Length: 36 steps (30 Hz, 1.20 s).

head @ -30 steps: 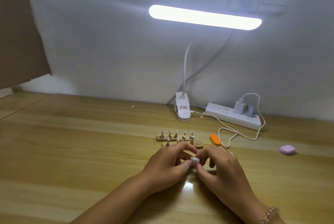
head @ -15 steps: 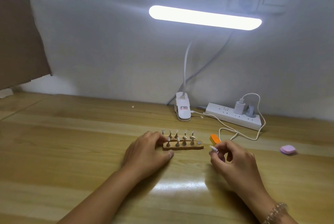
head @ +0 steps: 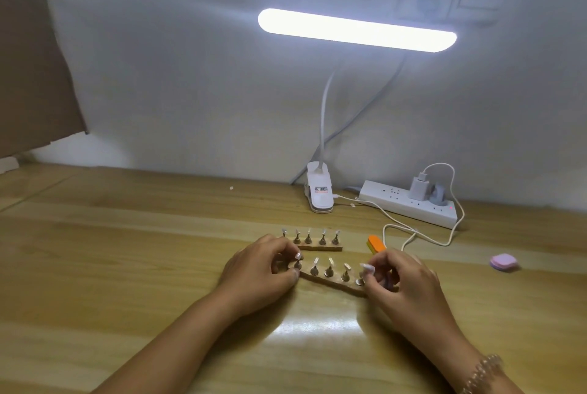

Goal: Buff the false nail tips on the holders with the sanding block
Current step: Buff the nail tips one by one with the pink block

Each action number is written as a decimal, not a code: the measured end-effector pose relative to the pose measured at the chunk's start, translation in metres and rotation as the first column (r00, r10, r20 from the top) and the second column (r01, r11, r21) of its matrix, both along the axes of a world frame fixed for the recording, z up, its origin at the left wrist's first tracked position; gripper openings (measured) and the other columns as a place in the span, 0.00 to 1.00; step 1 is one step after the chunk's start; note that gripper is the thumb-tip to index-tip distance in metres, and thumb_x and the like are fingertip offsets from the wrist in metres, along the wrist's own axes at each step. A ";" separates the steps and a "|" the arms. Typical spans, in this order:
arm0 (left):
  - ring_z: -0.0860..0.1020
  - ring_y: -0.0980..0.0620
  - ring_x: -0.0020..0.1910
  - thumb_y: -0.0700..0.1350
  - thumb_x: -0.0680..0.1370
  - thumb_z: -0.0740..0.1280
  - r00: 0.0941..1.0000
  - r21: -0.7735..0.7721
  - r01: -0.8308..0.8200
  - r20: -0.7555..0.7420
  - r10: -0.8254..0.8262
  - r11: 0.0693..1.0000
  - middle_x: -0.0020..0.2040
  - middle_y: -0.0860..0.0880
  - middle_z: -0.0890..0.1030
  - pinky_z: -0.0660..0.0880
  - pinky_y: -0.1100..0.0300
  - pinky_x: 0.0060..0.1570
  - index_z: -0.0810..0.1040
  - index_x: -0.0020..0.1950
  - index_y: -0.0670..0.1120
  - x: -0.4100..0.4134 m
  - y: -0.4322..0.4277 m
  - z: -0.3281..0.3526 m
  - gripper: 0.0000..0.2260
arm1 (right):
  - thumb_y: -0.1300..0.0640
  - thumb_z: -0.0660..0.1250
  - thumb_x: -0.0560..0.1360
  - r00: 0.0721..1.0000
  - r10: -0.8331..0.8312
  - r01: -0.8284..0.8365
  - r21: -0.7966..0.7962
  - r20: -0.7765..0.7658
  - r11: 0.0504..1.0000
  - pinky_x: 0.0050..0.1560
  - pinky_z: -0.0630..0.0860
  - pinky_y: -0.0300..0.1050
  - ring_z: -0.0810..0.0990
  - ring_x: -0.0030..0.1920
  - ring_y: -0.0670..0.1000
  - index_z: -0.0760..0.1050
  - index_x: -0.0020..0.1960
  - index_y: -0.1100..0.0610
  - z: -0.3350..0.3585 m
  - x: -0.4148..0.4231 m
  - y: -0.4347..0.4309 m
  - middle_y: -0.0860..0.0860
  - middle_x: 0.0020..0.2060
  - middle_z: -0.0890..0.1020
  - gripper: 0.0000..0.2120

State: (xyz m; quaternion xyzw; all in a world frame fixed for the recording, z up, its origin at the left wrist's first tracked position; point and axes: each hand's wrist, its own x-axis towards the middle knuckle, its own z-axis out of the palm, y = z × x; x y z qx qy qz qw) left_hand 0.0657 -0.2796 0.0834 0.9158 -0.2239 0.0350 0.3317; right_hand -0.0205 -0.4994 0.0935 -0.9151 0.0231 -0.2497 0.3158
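Nail tips stand on small metal holders set in rows on two wooden strips. We give all positions relative to the near strip.

1. The near strip lies on the table at a slant, with its right end closer to us than its left.
2. Three holders stand upright and free along it between the hands. A fourth stands at its left end, just beside the left forefinger.
3. The left hand clamps the left end of the near strip, with the fingers curled over the far edge and the thumb on the near edge.
4. The right hand pinches a fifth holder, with its tip, between thumb and forefinger at the right end of the near strip. We cannot tell whether this holder is seated on the strip.
5. The far strip lies just behind the near strip, apart from it, and carries five holders with tips.
6. The orange block lies on the table behind the right end of the near strip, just beyond the right fingers. Neither hand touches it.
7. A lamp clip and a power strip sit well behind the near strip. A pink pad lies well to its right.
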 end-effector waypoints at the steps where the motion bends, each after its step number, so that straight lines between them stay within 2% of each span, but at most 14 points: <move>1: 0.73 0.71 0.41 0.53 0.75 0.70 1.000 0.003 -0.001 0.004 0.001 1.000 0.49 0.64 0.75 0.64 0.69 0.38 0.76 0.50 0.64 0.000 0.000 0.000 0.07 | 0.58 0.74 0.71 1.000 0.013 -0.013 -0.001 -0.006 1.000 0.48 0.72 0.53 0.74 0.39 0.45 0.75 0.38 0.47 0.000 0.000 0.000 0.44 0.32 0.77 0.10; 9: 0.73 0.69 0.40 0.52 0.74 0.70 1.000 -0.006 -0.013 0.006 0.013 1.000 0.50 0.63 0.76 0.66 0.68 0.39 0.76 0.49 0.63 0.000 -0.001 0.000 0.07 | 0.53 0.71 0.72 0.999 0.011 -0.016 -0.138 -0.036 0.990 0.48 0.61 0.45 0.69 0.45 0.40 0.74 0.41 0.45 -0.003 0.000 0.000 0.41 0.36 0.73 0.07; 13: 0.74 0.66 0.41 0.52 0.74 0.70 1.000 -0.002 -0.005 0.002 0.005 1.000 0.51 0.63 0.76 0.66 0.66 0.39 0.76 0.50 0.62 -0.001 -0.001 0.001 0.08 | 0.47 0.71 0.71 0.997 -0.035 0.023 -0.174 -0.064 0.984 0.48 0.58 0.45 0.66 0.47 0.44 0.73 0.43 0.44 -0.003 0.001 0.000 0.41 0.39 0.71 0.06; 16: 0.74 0.68 0.40 0.51 0.73 0.71 1.000 -0.016 -0.015 0.007 0.015 1.000 0.50 0.63 0.77 0.67 0.66 0.39 0.76 0.48 0.61 -0.001 -0.001 0.001 0.07 | 0.41 0.71 0.69 0.994 -0.087 0.072 -0.205 -0.064 0.976 0.45 0.55 0.45 0.64 0.48 0.45 0.72 0.41 0.44 -0.004 0.002 0.001 0.41 0.40 0.70 0.10; 20: 0.74 0.66 0.39 0.50 0.72 0.71 1.000 -0.025 -0.019 0.000 0.019 0.999 0.50 0.61 0.77 0.68 0.64 0.40 0.78 0.50 0.59 0.000 -0.001 -0.001 0.08 | 0.42 0.72 0.71 0.994 -0.093 0.078 -0.199 -0.066 0.977 0.46 0.55 0.45 0.66 0.48 0.45 0.73 0.40 0.44 -0.005 0.003 0.001 0.41 0.39 0.71 0.09; 25: 0.75 0.65 0.39 0.50 0.72 0.71 1.000 -0.023 -0.008 0.003 0.008 1.000 0.49 0.61 0.77 0.68 0.63 0.40 0.75 0.46 0.62 -0.001 0.000 0.000 0.08 | 0.43 0.73 0.70 0.995 -0.069 0.058 -0.139 -0.071 0.989 0.48 0.54 0.44 0.68 0.48 0.42 0.74 0.38 0.42 -0.005 0.003 -0.001 0.41 0.39 0.74 0.08; 31: 0.74 0.64 0.38 0.51 0.72 0.71 1.000 -0.011 -0.004 0.015 0.004 1.000 0.48 0.61 0.77 0.67 0.64 0.39 0.72 0.42 0.64 -0.001 -0.001 0.000 0.09 | 0.42 0.72 0.71 0.995 -0.061 0.050 -0.122 -0.084 0.991 0.56 0.54 0.44 0.68 0.50 0.38 0.75 0.38 0.39 -0.004 0.002 -0.003 0.42 0.39 0.75 0.07; 36: 0.74 0.63 0.39 0.52 0.72 0.70 1.000 0.001 -0.004 0.023 0.004 1.000 0.49 0.61 0.77 0.66 0.65 0.38 0.73 0.43 0.63 -0.002 -0.001 0.000 0.07 | 0.43 0.71 0.73 0.995 -0.048 0.039 -0.106 -0.090 0.994 0.57 0.54 0.44 0.67 0.50 0.37 0.74 0.39 0.38 -0.004 0.001 -0.002 0.42 0.39 0.75 0.06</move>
